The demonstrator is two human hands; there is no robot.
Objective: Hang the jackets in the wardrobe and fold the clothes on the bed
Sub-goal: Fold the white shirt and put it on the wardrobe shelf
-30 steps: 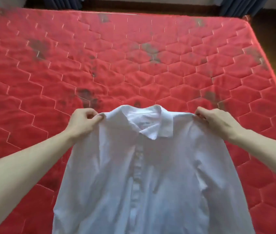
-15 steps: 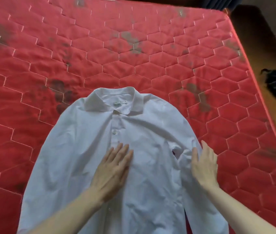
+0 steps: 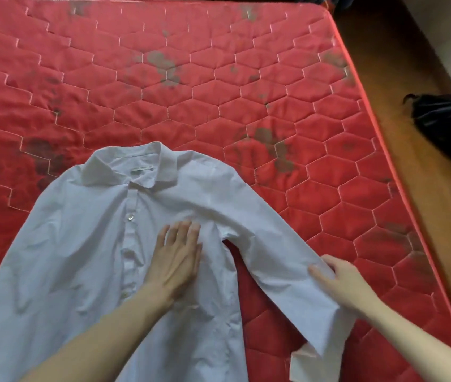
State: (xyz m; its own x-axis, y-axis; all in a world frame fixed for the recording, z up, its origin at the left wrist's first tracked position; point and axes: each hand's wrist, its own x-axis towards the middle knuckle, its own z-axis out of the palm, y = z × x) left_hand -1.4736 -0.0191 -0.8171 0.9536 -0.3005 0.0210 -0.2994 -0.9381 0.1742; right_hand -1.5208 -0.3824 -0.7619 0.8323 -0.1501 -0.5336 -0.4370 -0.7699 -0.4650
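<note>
The left hand lies flat, fingers spread, on the chest of the shirt, just right of the button placket; by my reading it pins the body so the cloth will not slide. At about four o'clock from it, the right hand grips the sleeve near the cuff, thumb on top and fingers curled under the edge, and the sleeve runs taut from the shoulder out towards four o'clock, probably drawn straight before it is folded in. The cuff end hangs loose below the hand.

The shirt lies face up, buttoned, collar at twelve o'clock, on the near middle of the bed, a red quilted mattress. Its other sleeve lies against the body at eight o'clock. At two o'clock, off the bed on the floor, sits a black bundle, perhaps a jacket.
</note>
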